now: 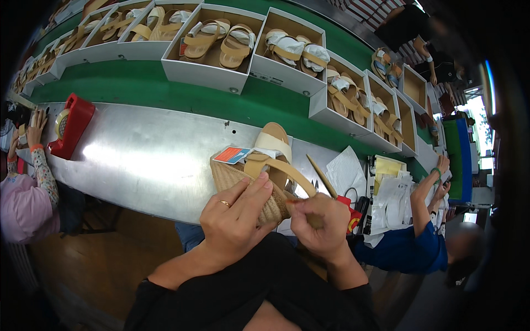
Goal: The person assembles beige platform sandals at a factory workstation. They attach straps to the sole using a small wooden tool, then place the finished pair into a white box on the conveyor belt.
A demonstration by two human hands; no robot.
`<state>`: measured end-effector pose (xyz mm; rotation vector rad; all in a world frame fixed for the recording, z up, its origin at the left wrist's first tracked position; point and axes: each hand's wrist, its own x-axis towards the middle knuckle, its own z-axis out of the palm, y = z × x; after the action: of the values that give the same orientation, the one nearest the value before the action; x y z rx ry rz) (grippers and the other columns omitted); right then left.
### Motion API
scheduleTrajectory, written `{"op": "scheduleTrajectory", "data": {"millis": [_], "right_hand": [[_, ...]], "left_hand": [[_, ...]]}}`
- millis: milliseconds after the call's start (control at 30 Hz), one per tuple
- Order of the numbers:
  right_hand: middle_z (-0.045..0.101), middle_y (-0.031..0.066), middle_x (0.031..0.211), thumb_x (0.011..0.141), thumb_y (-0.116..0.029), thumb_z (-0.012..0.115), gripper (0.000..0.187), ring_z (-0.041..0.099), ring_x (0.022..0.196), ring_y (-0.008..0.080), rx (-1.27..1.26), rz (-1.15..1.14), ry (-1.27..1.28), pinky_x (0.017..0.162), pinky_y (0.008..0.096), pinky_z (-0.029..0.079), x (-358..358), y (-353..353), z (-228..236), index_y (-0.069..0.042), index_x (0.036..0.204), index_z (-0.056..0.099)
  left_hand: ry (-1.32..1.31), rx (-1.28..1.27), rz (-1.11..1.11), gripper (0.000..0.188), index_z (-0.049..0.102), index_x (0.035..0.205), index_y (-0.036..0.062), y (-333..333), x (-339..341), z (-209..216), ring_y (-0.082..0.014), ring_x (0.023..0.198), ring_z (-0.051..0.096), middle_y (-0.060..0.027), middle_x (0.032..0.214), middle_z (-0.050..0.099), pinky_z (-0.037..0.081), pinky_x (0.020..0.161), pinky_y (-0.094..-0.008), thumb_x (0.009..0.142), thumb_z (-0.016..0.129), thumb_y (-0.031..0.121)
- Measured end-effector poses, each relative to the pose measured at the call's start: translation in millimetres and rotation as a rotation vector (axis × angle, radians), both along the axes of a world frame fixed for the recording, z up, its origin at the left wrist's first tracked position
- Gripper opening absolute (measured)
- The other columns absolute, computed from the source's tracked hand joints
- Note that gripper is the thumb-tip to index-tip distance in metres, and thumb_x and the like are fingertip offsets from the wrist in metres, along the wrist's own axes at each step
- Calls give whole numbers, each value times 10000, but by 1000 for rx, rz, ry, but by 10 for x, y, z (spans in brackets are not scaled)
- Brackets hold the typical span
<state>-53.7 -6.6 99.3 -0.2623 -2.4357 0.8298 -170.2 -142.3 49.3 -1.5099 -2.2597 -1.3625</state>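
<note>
A tan wedge sandal point(269, 160) with a woven sole side stands tilted before me, its straps padded with white paper. A blue and orange tag point(232, 155) hangs at its side. My left hand point(234, 212), with a ring on one finger, grips the sandal by the sole and strap. Close to the strap's end, my right hand point(323, 223) is closed with its fingertips against the sandal. A small orange-red bit shows at those fingertips; what the fingers hold is blurred. Just beyond that hand a tapered tan stick point(321, 175) slants upward; I cannot tell whether it is held.
Open white boxes point(201, 77) of sandals line the green surface point(110, 83) behind the metal table point(149, 160). A red tape dispenser point(74, 124) stands left. White papers point(346, 171) and scissors point(356, 201) lie right. Co-workers sit at left point(27, 204) and right point(408, 248).
</note>
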Motion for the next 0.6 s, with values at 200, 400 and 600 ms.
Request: {"op": "scheduleTrajectory", "data": {"millis": [200,400,600], "right_hand": [[702,126,760,803,9,730,142,703,644,223,-44,-34,-114,568,303,531,-23,-58,19,-27,900,633],[702,146,788,833,-6,710,117,705,655,211,-129,-145,-265,606,288,532,-254,-48,109,12,905,620],[686,141,750,875,-68,679,112,689,641,224,-270,-144,-404,596,311,512,-134,-113,284,7,918,607]], "left_hand": [[4,-4,-20,592,671,1079,73,-27,17,-30,-266,1000,720,-79,1155,733,526,737,-315,551,907,202],[38,-6,-28,546,682,1045,81,-29,66,-70,-255,998,719,-74,1170,730,525,751,-319,563,902,214],[10,-4,-14,532,682,1044,83,-107,40,-95,-245,1016,712,-69,1148,738,527,756,-319,575,898,210]]}}
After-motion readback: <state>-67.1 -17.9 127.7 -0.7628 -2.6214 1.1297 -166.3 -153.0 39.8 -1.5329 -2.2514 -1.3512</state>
